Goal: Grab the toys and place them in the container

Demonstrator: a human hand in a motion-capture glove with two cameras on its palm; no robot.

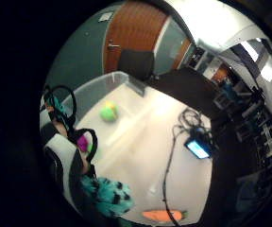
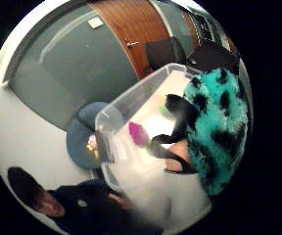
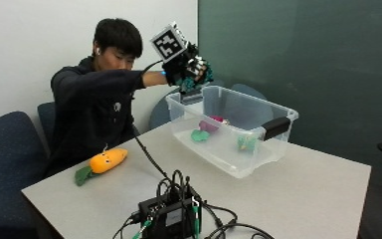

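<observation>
My gloved right hand [image 3: 186, 67] is raised over the near end of the clear plastic container [image 3: 270, 112] and grips a teal plush toy with black spots [image 3: 203, 75]. The same toy [image 2: 214, 132] fills much of the thumb side palm view, above the container's rim [image 2: 131, 100]. Inside the container lie a magenta toy [image 3: 211, 123], a green toy [image 3: 199, 135] and a pale green one [image 3: 246, 143]. The little finger side palm view shows the teal toy [image 1: 108, 196], a green and yellow ball [image 1: 109, 112] in the container and the magenta toy [image 1: 84, 142]. An orange carrot toy [image 3: 105, 162] lies on the table near the person.
A black electronics box [image 3: 171, 211] with a tangle of cables sits at the table's front edge, one cable running up to the hand. Blue chairs [image 3: 5, 149] stand behind the table [image 3: 310, 194]. A wall is close behind the container.
</observation>
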